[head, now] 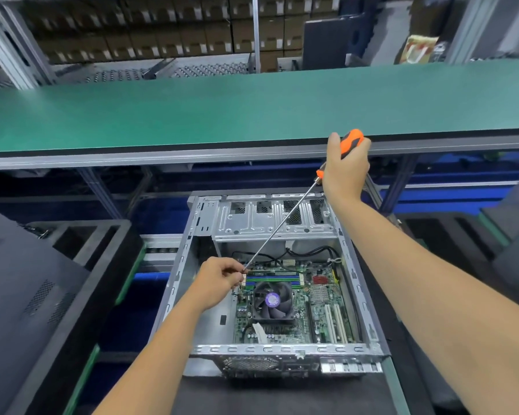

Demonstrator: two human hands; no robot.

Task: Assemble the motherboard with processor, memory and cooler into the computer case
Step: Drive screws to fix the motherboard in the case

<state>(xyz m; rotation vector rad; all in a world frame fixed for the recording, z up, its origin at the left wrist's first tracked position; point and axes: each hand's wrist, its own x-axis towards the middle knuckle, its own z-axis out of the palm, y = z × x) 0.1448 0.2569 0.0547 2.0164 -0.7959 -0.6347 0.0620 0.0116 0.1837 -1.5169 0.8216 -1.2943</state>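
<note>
No writing reads clearly; the purple sticker on the cooler fan is too blurred to make out. Your right hand is wrapped around the orange handle of the long screwdriver, while your left hand pinches its tip at the motherboard's upper-left corner. The motherboard lies flat inside the open computer case.
</note>
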